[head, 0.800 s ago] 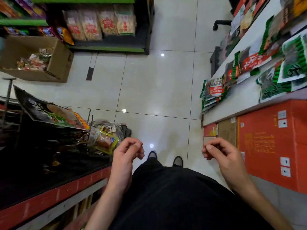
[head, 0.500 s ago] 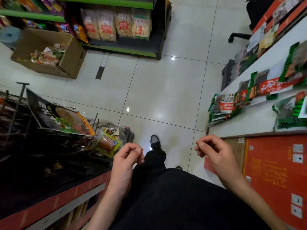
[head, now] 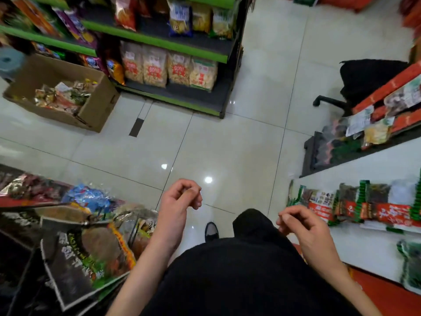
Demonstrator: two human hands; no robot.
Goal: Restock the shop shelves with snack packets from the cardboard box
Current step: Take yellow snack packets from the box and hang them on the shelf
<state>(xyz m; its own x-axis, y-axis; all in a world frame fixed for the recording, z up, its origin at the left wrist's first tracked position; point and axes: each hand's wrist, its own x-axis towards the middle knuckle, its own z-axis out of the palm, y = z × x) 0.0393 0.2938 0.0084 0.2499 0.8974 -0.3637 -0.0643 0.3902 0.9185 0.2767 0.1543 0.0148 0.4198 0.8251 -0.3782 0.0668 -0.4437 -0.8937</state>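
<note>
The open cardboard box (head: 96, 108) stands on the floor at the far left, against the green shelf unit (head: 159, 44). Loose snack packets (head: 61, 96) lie inside it. My left hand (head: 180, 201) hangs in front of me with loosely curled fingers and holds nothing. My right hand (head: 305, 231) is the same, empty, at waist height near the white shelf (head: 364, 247) on my right. Both hands are well short of the box.
A rack of large snack bags (head: 91, 247) juts out at my lower left. Green-and-red packets (head: 369, 208) lie on the white shelf. A black office chair (head: 364, 80) stands at the far right. Pale tiled floor (head: 227, 144) runs between the shelves.
The view has lifted and moved forward: the box and green shelf sit lower and larger in frame. Both hands stay empty and loosely curled, and one foot has stepped ahead.
</note>
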